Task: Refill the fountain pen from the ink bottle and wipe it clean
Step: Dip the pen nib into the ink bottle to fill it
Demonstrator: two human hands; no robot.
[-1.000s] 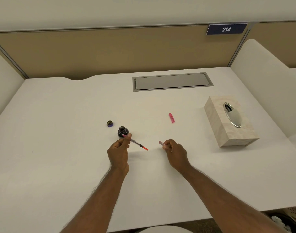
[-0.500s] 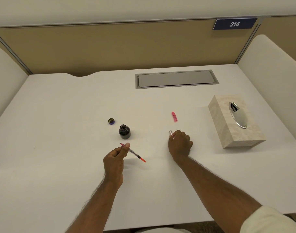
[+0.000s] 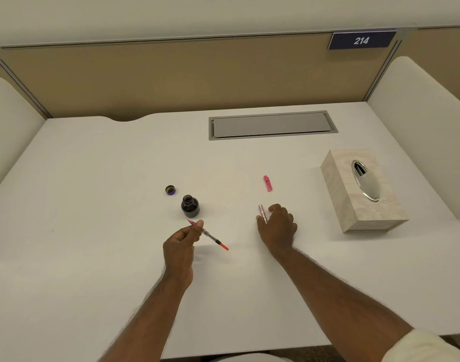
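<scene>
The open ink bottle (image 3: 190, 206) stands on the white desk (image 3: 93, 205), with its cap (image 3: 170, 190) lying just left behind it. My left hand (image 3: 180, 246) pinches the pen's front section (image 3: 209, 235), a clear converter with an orange-red end pointing right and the nib end toward the bottle, a little in front of it. My right hand (image 3: 277, 228) rests low on the desk, thumb and fingers around the near end of the pinkish pen barrel (image 3: 261, 212). The pink pen cap (image 3: 267, 183) lies behind that hand.
A marbled tissue box (image 3: 346, 194) with an oval metal opening sits at the right. A grey cable flap (image 3: 272, 124) is set into the desk at the back. Partition walls close off the back and both sides.
My left hand drew the pen section back from the bottle toward me. My right hand moved forward and right with the barrel and lowered it to the desk.
</scene>
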